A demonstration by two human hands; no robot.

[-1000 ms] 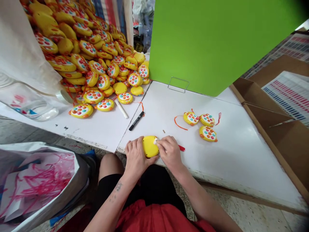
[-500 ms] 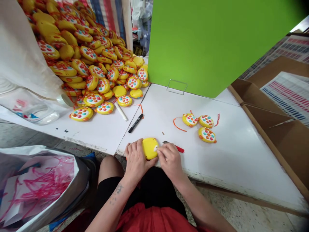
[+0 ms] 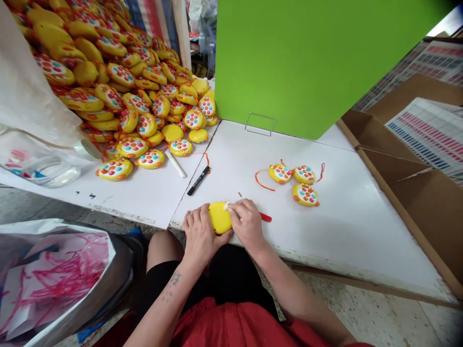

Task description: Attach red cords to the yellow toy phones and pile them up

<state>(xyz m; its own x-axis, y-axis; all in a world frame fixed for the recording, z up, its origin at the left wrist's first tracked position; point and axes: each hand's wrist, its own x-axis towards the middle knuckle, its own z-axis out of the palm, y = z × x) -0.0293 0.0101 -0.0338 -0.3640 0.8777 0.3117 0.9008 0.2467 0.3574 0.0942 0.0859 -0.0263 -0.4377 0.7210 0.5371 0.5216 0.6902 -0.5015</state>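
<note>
Toy point(image 3: 219, 220): Plain yellow side up, between my left grip point(image 3: 200, 232) and right grip point(image 3: 248, 221), near the front edge of the desk point(image 3: 343, 226); I cannot tell whether it rests there or is held just off.
Wad point(image 3: 226, 206): Small and white, at the tips of my right grip, against the toy's far right corner. Half a second ago it sits closer to me on the toy's right side, so it has slid away along that edge.
Left hold: The left grip clamps the toy, fingers over its left side, thumb along the near edge; this has not changed.
Right pinch: Thumb and forefinger are pressed together on the wad.
Rubbing: I judge this to be the same step at a new spot, the steady left grip letting the wad shift while the toy stays put.
Red tool point(image 3: 265, 218): Just right of the right grip; its metal end, visible half a second ago, is now hidden behind that hand.
Marker point(image 3: 198, 180): Black, beyond the left grip, untouched.
Three toys point(image 3: 304, 175): Beyond and right of the right grip, spotted sides up.
Heap point(image 3: 122, 75): Well beyond and left of the left grip.
</note>
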